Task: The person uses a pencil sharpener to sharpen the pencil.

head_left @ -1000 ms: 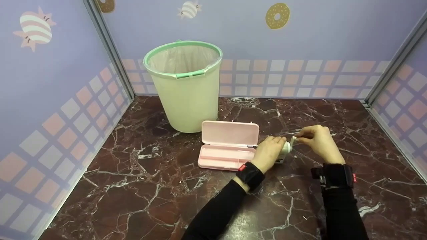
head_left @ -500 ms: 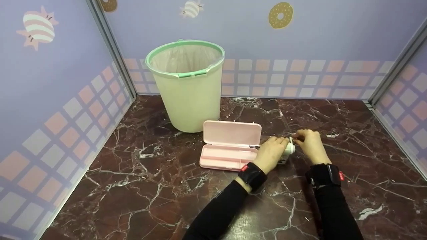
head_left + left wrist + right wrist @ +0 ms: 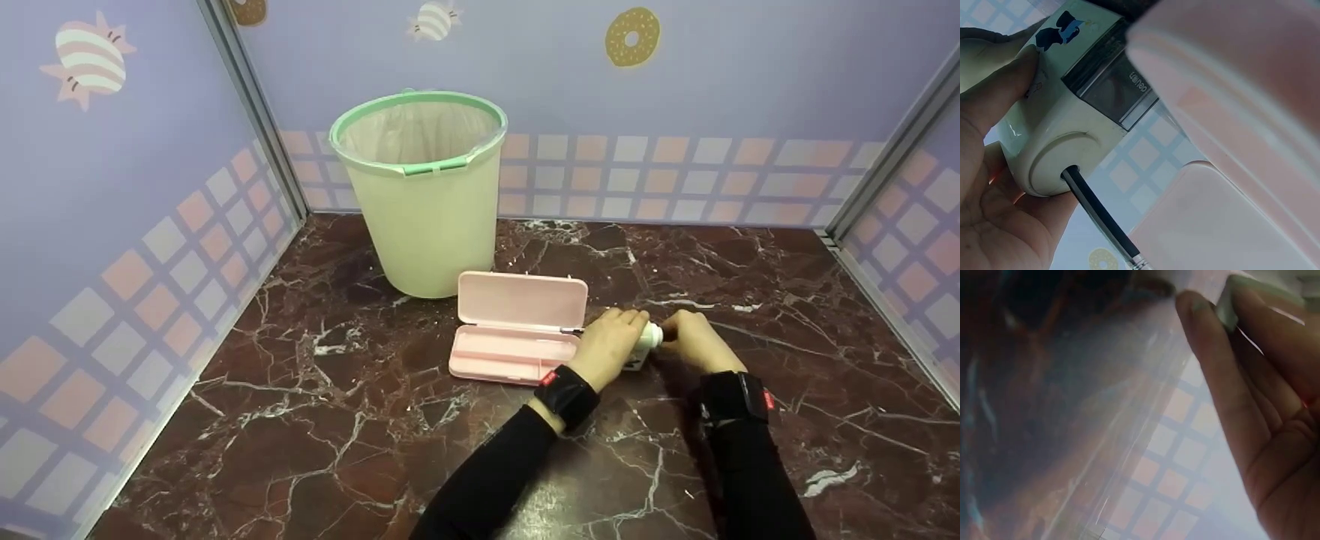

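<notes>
My left hand (image 3: pixel 609 346) grips a white crank pencil sharpener (image 3: pixel 643 341) on the table. In the left wrist view, a black pencil (image 3: pixel 1098 211) with a metal band at its end sticks out of the sharpener's round hole. Just right of the sharpener, my right hand (image 3: pixel 697 343) pinches its pale crank handle (image 3: pixel 1229 309), which the right wrist view shows between the fingers. The crank is mostly hidden in the head view. An open pink pencil case (image 3: pixel 491 369) lies directly left of the left hand, which covers its right corner.
A pale green wastebasket (image 3: pixel 431 225) with a liner stands behind the pencil case. Small crumbs dot the dark red marbled table (image 3: pixel 300 450). Patterned panels (image 3: pixel 720 82) close in the back and both sides.
My right hand has moved left and then down beside the sharpener, turning the crank from above to lower. The left hand and sharpener have stayed in place; the view shifted slightly.
</notes>
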{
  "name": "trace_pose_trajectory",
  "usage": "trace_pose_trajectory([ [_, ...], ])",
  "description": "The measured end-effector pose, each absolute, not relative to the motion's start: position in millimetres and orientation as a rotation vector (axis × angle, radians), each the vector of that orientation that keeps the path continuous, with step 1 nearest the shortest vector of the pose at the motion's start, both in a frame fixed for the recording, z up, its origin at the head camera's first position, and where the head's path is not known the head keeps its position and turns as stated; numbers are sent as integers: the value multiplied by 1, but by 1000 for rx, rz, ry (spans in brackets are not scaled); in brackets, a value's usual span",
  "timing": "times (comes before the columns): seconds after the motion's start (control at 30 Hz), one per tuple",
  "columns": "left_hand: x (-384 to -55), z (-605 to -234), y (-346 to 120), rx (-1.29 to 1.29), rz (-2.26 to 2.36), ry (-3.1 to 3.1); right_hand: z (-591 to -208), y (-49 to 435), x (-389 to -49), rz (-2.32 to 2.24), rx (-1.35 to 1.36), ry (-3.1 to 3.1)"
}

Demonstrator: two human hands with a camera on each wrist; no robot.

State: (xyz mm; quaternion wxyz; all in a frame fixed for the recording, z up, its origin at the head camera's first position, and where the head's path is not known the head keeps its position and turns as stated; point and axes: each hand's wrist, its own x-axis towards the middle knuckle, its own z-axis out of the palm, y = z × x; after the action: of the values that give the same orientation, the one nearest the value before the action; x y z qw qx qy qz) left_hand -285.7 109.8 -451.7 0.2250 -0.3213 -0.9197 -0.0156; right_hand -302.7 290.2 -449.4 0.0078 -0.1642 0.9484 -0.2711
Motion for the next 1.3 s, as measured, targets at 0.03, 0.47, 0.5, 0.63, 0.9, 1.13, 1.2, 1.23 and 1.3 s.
trace_pose_trajectory([
  [0.03,-286,-452,110,-887,-45,-2543,-448,291,-301,-851,-519,2923],
  [0.47,-287,-450,111,-871,-37,-2652,-414,297,-284,-749,-666,2660],
  [0.5,-287,-450,111,-872,-38,-2655,-412,297,-283,-756,-665,2652],
  [0.63,-287,-450,111,-876,-38,-2659,-403,297,-277,-763,-655,2666],
  [0.9,-287,-451,111,-876,-49,-2626,-388,298,-267,-764,-650,2800],
  [1.13,-286,-452,111,-867,-61,-2583,-384,298,-266,-911,-585,3009],
  [1.2,-286,-452,111,-870,-68,-2572,-386,298,-268,-945,-561,3046],
  [1.23,-286,-452,111,-871,-68,-2567,-387,297,-270,-960,-546,3065],
  [1.3,-286,-452,111,-875,-66,-2562,-391,296,-273,-990,-524,3108],
])
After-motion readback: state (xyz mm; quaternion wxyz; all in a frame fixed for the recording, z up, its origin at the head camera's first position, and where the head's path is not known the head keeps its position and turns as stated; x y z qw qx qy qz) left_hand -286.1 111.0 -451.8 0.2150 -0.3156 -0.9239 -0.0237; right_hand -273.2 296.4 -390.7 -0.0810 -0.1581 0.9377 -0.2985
